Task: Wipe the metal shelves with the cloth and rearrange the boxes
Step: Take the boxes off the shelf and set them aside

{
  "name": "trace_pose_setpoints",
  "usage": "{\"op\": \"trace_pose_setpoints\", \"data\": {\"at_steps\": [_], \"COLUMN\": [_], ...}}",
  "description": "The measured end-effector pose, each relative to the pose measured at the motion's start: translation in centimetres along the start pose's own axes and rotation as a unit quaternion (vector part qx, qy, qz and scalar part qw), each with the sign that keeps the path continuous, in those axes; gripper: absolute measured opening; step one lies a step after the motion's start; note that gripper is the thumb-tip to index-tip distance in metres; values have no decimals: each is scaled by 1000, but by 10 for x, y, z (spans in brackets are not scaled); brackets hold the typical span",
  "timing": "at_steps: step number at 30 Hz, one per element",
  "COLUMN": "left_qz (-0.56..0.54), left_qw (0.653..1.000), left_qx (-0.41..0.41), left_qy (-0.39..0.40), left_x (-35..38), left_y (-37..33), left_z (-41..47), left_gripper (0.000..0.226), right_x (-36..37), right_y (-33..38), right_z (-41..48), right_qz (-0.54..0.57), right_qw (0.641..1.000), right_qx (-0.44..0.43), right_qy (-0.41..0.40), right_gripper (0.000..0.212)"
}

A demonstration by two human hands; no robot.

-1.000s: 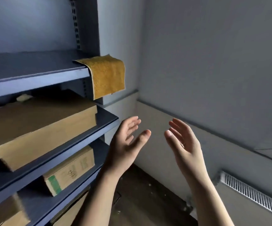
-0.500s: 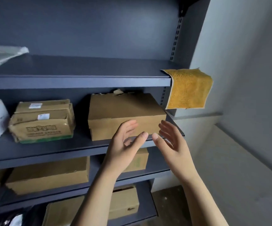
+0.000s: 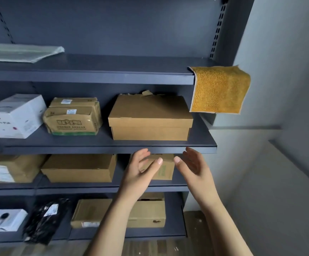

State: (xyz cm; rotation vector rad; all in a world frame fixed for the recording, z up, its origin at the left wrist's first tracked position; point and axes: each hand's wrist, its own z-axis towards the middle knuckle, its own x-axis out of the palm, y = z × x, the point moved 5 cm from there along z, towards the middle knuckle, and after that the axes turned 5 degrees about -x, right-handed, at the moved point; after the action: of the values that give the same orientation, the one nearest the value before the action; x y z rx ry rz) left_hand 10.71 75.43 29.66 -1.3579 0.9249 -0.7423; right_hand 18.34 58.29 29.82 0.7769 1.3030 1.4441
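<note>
Scene: seen from the wearer's head, a dark grey metal shelving unit (image 3: 113,24) stands against a grey wall. Two bare forearms extend up from the bottom of the frame.
Left: the left hand (image 3: 140,169) is at centre frame, just below the front lip of the second shelf (image 3: 76,150). It is empty, fingers loosely spread, palm turned toward the other hand.
Right: the right hand (image 3: 194,168) is just right of centre at the same height. It is also empty and relaxed, palm facing left. The two thumbs are near each other but apart.
Cloth: the yellow cloth (image 3: 219,89) is in the upper right of the frame. It is draped over the right end of the top shelf (image 3: 94,77), and most of it hangs free past the corner.
Boxes: a lidded cardboard box (image 3: 150,117) sits on the second shelf at centre frame. A crushed printed carton (image 3: 72,117) and a white box (image 3: 15,115) stand to its left. A small carton (image 3: 165,171) on the shelf below is partly hidden behind the hands.
Key relation: the lidded cardboard box lies straight above both hands. Its long axis runs left to right along the shelf lip, and it is wider than the gap between the palms. The yellow cloth lies up and to the right, nearer the right hand.
Likely next move: judging by the facing palms, the person will probably take the lidded box by its two ends, so the hands would need to rise and spread. Fetching the cloth would fall to the right hand.
</note>
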Motion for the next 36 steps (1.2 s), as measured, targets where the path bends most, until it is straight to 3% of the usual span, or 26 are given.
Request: {"op": "trace_pose_setpoints", "data": {"at_steps": [8, 12, 17, 21, 23, 27, 36], "left_qz": [51, 64, 76, 110, 128, 155, 174], "left_qw": [996, 991, 983, 982, 982, 976, 973], "left_qx": [-69, -106, -149, -130, -114, -121, -139], "left_qy": [-35, -57, -72, -80, -83, -97, -58], "left_x": [6, 1, -11, -19, -23, -31, -35], "left_y": [43, 72, 123, 140, 150, 171, 228], "left_z": [3, 29, 75, 105, 123, 151, 197], "left_gripper": [89, 88, 104, 67, 65, 89, 110], "right_x": [5, 15, 25, 37, 44, 52, 63], "right_y": [-43, -67, -98, -125, -137, -164, -227], "right_z": [0, 16, 47, 73, 87, 109, 141], "right_qz": [-16, -43, -79, -100, -119, -130, -165], "right_qw": [998, 994, 988, 984, 983, 982, 975], "right_qx": [59, 91, 126, 141, 138, 138, 146], "right_qy": [19, 37, 34, 33, 30, 18, 16], "right_gripper": [55, 64, 72, 73, 71, 66, 98]}}
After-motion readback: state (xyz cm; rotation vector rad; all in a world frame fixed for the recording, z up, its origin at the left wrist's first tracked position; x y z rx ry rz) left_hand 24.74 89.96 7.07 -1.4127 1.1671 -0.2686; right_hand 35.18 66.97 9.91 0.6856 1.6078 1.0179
